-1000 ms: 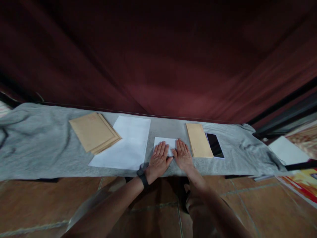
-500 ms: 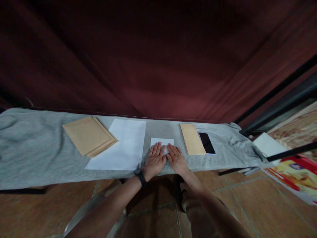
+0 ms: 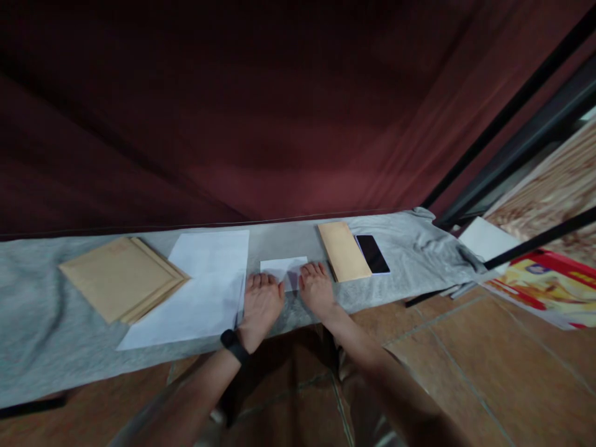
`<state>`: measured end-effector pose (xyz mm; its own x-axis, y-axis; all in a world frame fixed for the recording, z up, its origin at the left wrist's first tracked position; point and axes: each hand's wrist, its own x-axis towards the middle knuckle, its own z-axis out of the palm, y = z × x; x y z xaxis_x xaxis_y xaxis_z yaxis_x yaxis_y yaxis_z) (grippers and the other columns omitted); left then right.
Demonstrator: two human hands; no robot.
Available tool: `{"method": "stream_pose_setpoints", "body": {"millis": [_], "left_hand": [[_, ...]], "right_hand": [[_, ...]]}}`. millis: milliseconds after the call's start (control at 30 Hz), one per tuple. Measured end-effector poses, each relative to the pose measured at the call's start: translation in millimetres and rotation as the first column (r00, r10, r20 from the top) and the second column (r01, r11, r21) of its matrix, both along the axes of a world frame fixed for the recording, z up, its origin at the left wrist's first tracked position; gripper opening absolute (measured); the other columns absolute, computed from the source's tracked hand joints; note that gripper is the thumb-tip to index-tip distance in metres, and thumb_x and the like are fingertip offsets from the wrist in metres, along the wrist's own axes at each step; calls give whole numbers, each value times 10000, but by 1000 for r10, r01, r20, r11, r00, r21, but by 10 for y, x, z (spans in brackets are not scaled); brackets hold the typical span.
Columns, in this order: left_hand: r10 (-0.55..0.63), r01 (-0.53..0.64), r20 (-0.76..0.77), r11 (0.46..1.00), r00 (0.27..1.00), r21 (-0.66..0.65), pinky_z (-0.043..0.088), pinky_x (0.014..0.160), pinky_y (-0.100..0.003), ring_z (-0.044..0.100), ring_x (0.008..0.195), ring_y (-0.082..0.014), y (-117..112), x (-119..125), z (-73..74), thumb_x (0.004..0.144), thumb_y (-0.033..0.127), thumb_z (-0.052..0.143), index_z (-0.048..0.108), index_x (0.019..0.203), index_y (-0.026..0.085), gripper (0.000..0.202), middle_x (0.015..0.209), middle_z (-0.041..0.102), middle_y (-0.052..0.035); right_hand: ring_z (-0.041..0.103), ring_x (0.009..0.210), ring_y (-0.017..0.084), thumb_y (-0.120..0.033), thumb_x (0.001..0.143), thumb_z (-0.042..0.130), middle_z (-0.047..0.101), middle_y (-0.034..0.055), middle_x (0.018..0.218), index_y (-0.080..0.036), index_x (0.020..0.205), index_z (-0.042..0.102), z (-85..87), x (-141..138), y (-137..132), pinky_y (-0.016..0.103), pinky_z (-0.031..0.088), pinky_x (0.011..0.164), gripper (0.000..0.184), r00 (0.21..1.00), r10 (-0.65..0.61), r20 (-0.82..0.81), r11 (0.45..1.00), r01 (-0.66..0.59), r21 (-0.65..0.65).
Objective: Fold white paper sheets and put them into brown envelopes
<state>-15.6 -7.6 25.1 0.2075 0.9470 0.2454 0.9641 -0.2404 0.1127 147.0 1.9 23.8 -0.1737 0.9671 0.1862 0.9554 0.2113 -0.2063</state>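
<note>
A small white piece of folded-looking paper [image 3: 285,268] lies flat on the grey cloth. My left hand [image 3: 263,304], with a dark band at the wrist, lies palm down over its left edge, fingers stretched out and thumb apart. Over the right edge rests my right hand [image 3: 317,289], also palm down with its fingers extended. The middle of the paper shows between the two hands. Neither hand is closed around anything, though the fingertips touching the paper are partly blurred.
Large white sheets [image 3: 205,279] lie to the left, partly under several stacked brown envelopes [image 3: 121,276]. On the right, a narrow brown envelope [image 3: 343,251] sits beside a phone [image 3: 372,253]. The grey cloth [image 3: 414,248] covers a narrow table; a red-yellow box [image 3: 549,285] stands far right.
My hands have moved apart, from the middle of the small paper out to its left and right edges, uncovering its centre. The camera view has turned slightly.
</note>
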Motion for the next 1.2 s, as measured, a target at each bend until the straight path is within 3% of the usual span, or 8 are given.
{"method": "stream_pose_setpoints", "body": {"millis": [167,300,400,567,967,1200], "left_hand": [[-130,131,63,991,989,-7,254,1238,-487,359,1491,-291,166,40,-98,1005,302,312,543,1421,84,524,1551,475,-163],[-85,88,72,995,994,-40,239,1243,-486,314,1515,-277,184,93,-265,1005,315,317,459,1498,110,553,1603,394,-156],[-70,71,39,997,997,-24,223,1244,-496,287,1525,-288,169,113,-319,1002,296,317,426,1516,90,565,1619,351,-178],[-86,85,-28,995,996,-47,213,1245,-505,254,1534,-292,178,102,-359,979,191,277,394,1524,35,578,1616,339,-207],[-15,15,-11,1000,1000,-6,263,1231,-484,299,1519,-288,177,30,-409,972,250,325,377,1530,35,601,1602,370,-203],[65,-65,15,998,998,16,289,1221,-478,319,1508,-306,149,5,-404,979,305,354,395,1510,6,610,1598,359,-226]], "right_hand": [[580,1215,290,-181,988,429,664,182,1274,-109,1275,650,36,-63,38,447,280,1188,370,999,4,50,1000,-3,-13],[584,1221,279,-201,989,430,660,164,1289,-113,1299,638,13,-33,104,429,296,1190,384,1000,-25,-8,1000,25,-14],[557,1288,244,-205,1016,389,646,128,1353,-133,1348,609,-37,-44,175,414,312,1196,405,995,40,-87,999,-41,1],[470,1408,218,-321,1065,360,541,115,1504,-111,1434,542,-185,-140,226,391,314,1218,462,971,194,-137,981,-195,7],[328,1507,251,-414,1078,341,389,108,1605,-144,1534,420,-397,-77,153,453,262,1234,536,991,120,-51,992,-118,41],[342,1498,287,-468,1064,356,347,138,1618,-98,1560,362,-437,20,127,462,259,1224,619,1000,13,-5,999,-13,38]]}}
